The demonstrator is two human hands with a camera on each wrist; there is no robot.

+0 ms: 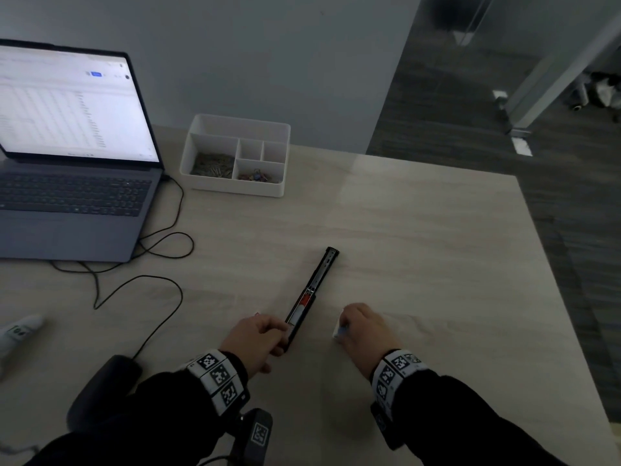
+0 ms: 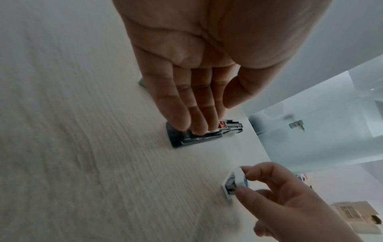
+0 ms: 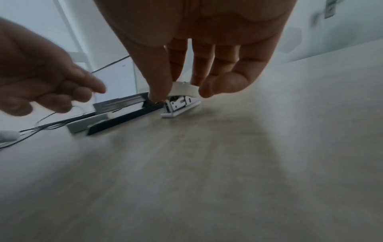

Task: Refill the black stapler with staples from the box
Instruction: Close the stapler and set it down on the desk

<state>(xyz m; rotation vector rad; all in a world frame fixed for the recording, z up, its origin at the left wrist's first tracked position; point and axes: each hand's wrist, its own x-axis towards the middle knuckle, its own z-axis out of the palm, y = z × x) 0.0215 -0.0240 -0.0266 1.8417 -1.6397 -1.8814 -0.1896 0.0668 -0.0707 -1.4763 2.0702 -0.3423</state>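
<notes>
Near the front edge of the tabletop (image 1: pixel 420 237) the black stapler (image 1: pixel 311 295) lies flung open with its staple channel bared, the left hand (image 1: pixel 257 343) resting straight fingers on its near end, grasping nothing; just beside it the right hand (image 1: pixel 364 332) has its grip pinched on the flap of the small white staple box (image 3: pixel 181 102). Opening the box seems the step in hand; next, a strip must be lifted out and laid into the channel.

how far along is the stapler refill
Done: the stapler lies swung open flat on the table. In hand: the left hand rests on its near end; the right hand pinches the staple box. Left: loading staples and closing it.
</notes>
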